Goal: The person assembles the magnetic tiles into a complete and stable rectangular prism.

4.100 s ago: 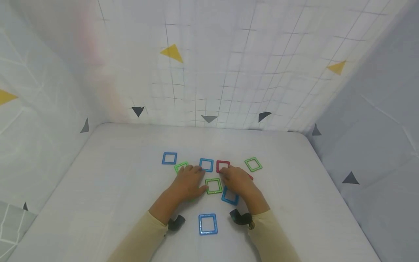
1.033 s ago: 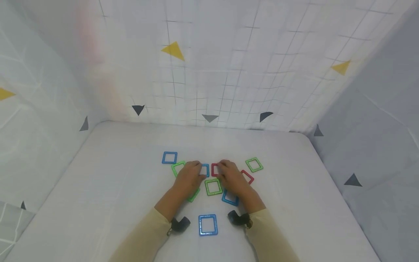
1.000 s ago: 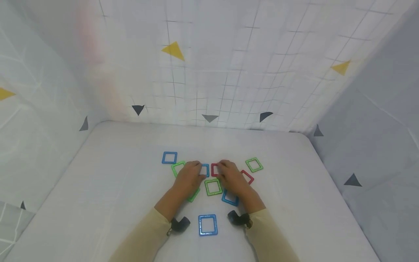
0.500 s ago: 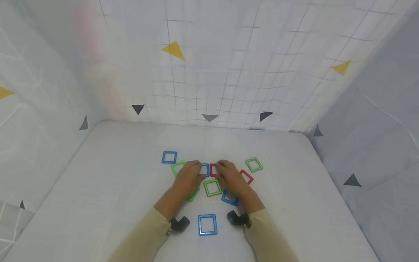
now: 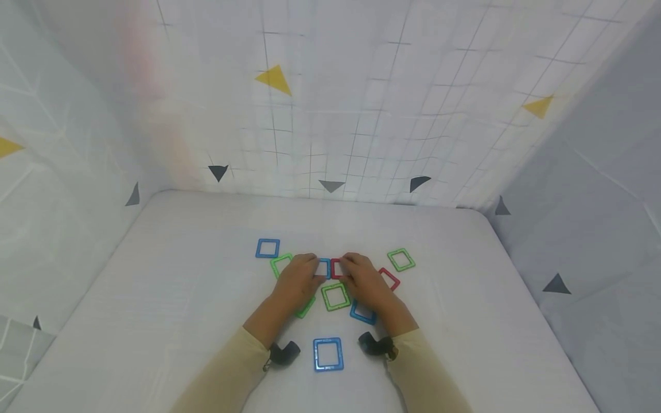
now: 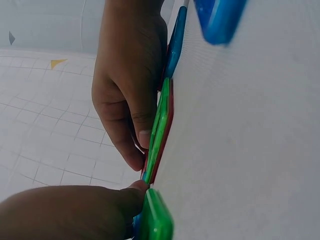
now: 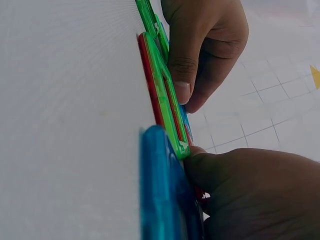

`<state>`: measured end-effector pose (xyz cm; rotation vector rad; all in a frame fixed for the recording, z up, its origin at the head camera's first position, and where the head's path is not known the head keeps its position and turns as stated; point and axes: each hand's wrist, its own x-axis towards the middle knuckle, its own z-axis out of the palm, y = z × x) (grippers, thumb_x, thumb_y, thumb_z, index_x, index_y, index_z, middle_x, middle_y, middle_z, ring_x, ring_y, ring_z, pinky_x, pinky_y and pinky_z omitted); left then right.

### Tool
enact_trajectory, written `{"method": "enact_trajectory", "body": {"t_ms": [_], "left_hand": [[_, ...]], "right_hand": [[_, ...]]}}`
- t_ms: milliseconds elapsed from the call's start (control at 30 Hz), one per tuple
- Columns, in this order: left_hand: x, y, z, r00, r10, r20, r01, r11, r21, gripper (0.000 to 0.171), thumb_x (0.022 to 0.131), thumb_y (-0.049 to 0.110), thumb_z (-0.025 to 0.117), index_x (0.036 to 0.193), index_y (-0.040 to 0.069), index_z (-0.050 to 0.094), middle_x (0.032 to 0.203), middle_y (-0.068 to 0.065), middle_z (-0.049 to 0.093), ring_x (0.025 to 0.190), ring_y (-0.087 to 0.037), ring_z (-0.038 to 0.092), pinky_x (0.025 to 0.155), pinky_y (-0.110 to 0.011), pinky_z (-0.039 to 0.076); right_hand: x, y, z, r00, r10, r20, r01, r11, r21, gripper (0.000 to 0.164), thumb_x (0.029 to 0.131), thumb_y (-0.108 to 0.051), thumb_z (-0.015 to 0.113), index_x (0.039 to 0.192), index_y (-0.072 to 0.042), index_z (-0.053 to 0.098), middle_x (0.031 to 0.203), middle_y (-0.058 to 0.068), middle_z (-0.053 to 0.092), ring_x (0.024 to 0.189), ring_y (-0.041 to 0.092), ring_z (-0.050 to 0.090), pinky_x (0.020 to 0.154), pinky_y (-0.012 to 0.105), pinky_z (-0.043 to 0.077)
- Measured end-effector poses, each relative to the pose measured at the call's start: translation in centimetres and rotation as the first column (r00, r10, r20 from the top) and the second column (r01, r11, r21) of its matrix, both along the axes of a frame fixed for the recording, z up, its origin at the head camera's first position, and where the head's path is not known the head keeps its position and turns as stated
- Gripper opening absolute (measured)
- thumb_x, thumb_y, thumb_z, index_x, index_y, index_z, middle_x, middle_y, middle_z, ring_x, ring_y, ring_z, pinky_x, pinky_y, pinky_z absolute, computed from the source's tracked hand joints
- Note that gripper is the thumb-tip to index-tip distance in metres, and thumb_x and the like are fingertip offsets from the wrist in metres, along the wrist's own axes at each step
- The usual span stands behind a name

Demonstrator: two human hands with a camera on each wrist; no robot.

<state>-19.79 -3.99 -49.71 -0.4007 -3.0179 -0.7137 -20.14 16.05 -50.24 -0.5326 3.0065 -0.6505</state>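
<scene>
My left hand pinches a blue square magnetic tile between thumb and fingers, and its left part is covered by the hand. Opposite, my right hand grips a red square magnetic tile the same way. Both tiles lie flat and their facing edges meet. Just in front of them is a green square tile, untouched in the head view. The right wrist view has a thumb and finger of the left hand beyond the green tile, with a red edge showing beneath.
Partly under the left forearm is a green tile; another green tile and a blue one lie farther left. Near the right hand are blue, red and green tiles. A blue tile lies between the forearms.
Both hands took hold of the blue and red tiles and drew them slightly nearer. Over the last second the red tile moved left until it met the blue one; the green tile shifted slightly.
</scene>
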Motion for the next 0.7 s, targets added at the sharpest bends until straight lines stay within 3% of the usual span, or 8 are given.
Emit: {"method": "enact_trajectory", "body": {"t_ms": [233, 433, 700], "left_hand": [[0.0, -0.3, 0.1, 1.000, 0.004, 0.027, -0.004, 1.000, 0.013, 0.056, 0.094, 0.032, 0.070, 0.143, 0.011, 0.053, 0.147, -0.006, 0.053, 0.141, -0.025, 0.043, 0.113, -0.042, 0.041], [-0.2, -0.8, 0.3, 0.997, 0.056, 0.053, -0.058, 0.998, 0.038, 0.067, 0.088, 0.035, 0.076, 0.146, 0.014, 0.050, 0.149, -0.004, 0.051, 0.143, -0.024, 0.042, 0.115, -0.043, 0.039], [-0.8, -2.7, 1.7, 0.988, 0.107, 0.111, -0.118, 0.988, 0.099, 0.070, 0.082, 0.035, 0.082, 0.142, 0.013, 0.053, 0.148, -0.007, 0.050, 0.141, -0.027, 0.043, 0.115, -0.047, 0.039]], "right_hand": [[-0.1, 0.1, -0.3, 1.000, -0.009, 0.016, 0.010, 1.000, -0.011, 0.057, 0.096, -0.034, 0.067, 0.148, -0.022, 0.049, 0.150, -0.004, 0.046, 0.139, 0.019, 0.040, 0.111, 0.039, 0.044], [-0.1, 0.1, -0.3, 1.000, -0.013, 0.027, 0.013, 1.000, -0.017, 0.057, 0.096, -0.035, 0.066, 0.149, -0.023, 0.048, 0.150, -0.004, 0.045, 0.139, 0.020, 0.040, 0.110, 0.041, 0.045], [-0.1, 0.2, -0.5, 1.000, 0.001, 0.016, 0.000, 1.000, -0.029, 0.057, 0.097, -0.033, 0.065, 0.150, -0.021, 0.047, 0.150, -0.001, 0.045, 0.138, 0.021, 0.040, 0.110, 0.043, 0.045]]}}
